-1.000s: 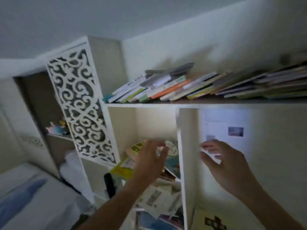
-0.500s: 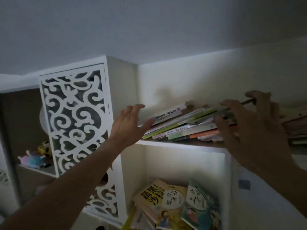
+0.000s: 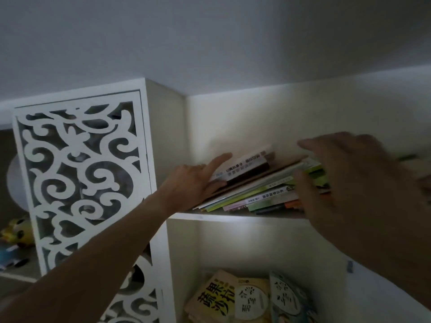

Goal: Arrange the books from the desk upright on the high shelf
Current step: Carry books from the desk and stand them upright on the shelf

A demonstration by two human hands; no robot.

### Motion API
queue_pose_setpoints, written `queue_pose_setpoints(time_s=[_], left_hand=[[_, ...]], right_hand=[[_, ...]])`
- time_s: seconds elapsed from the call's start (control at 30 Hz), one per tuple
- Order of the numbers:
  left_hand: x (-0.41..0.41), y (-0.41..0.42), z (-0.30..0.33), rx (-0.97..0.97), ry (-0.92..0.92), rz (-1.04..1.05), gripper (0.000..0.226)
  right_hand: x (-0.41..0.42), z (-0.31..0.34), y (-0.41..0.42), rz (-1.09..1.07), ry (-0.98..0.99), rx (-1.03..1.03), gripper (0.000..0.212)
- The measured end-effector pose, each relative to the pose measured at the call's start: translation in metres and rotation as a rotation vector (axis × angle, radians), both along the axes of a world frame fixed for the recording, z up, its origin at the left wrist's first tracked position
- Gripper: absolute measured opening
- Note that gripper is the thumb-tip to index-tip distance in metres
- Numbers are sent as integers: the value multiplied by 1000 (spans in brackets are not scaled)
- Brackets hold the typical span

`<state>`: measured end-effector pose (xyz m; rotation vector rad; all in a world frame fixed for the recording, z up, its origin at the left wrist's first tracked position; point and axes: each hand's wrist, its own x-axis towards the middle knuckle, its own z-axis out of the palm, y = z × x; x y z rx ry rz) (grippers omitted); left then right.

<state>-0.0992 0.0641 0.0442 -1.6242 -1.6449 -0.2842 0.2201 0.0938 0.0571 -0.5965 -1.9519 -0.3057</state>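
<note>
A slanted stack of thin books (image 3: 258, 190) leans flat on the high shelf (image 3: 233, 216), spines toward me. My left hand (image 3: 193, 180) grips the left end of the upper books (image 3: 247, 166), forefinger along the top edge and thumb underneath. My right hand (image 3: 345, 183) is blurred and spread over the right part of the stack, thumb in front of the spines and fingers above. Whether it clasps the books is not clear.
A white cabinet with a fretwork panel (image 3: 79, 178) stands left of the shelf. Its side wall (image 3: 168, 136) bounds the shelf's left end. Below, a compartment holds several leaning books (image 3: 247, 299). Toys (image 3: 16, 234) sit on a shelf at far left.
My view rose to the high shelf. Both hands came up from the lower compartments; the left one took hold of the stack's left end, the right one moved onto the stack.
</note>
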Motion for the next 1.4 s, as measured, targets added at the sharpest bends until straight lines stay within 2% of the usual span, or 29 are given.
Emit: queue_pose_setpoints(time_s=[0.07, 0.17, 0.23, 0.33, 0.4, 0.47, 0.53, 0.6, 0.63, 0.7, 0.77, 0.83, 0.93, 1.07, 1.13, 1.23, 1.33, 1.4], left_hand=[[0, 4, -2, 99, -46, -1, 63], [3, 11, -2, 263, -105, 64, 65], [4, 16, -2, 308, -141, 95, 72], [-1, 19, -7, 248, -147, 136, 90], [-1, 16, -12, 220, -99, 163, 80], [-2, 17, -17, 295, -68, 101, 54], [-3, 17, -17, 426, -120, 58, 41], [-1, 15, -14, 539, -281, 78, 40], [0, 14, -10, 593, -393, 101, 40], [0, 9, -1, 692, -641, 148, 38], [-2, 4, 5, 733, -799, 177, 37], [-4, -3, 0, 707, -829, 171, 36], [-6, -10, -19, 639, -821, 94, 36], [-7, -12, -23, 598, -891, 66, 37], [-5, -17, -26, 538, -921, 94, 37], [3, -31, -47, 492, -832, 161, 46], [17, -47, -67, 648, -509, 118, 54], [23, -47, -69, 634, -301, 22, 51]], right_hand=[[-31, 2, -5, 58, -127, -155, 34], [-83, 4, 10, 75, -231, -261, 25], [-106, 7, 24, 160, -178, -462, 28], [-134, 11, 42, 320, 10, -754, 43], [-148, 16, 46, 402, 130, -880, 51], [-161, 21, 48, 475, 225, -947, 65], [-179, 23, 50, 603, 257, -964, 92], [-198, 24, 51, 702, 205, -929, 114], [-208, 25, 52, 717, 149, -885, 115], [-230, 28, 51, 760, 39, -811, 96], [-251, 29, 45, 786, -51, -812, 81], [-272, 25, 42, 777, -99, -820, 82], [-292, 10, 49, 802, -150, -910, 96], [-278, 5, 37, 760, -172, -899, 57], [-264, 4, 27, 713, -193, -830, 50], [-231, -2, 13, 594, -303, -611, 50], [-185, -12, 9, 307, -402, -317, 47], [-157, -14, 15, 90, -448, -167, 40]])
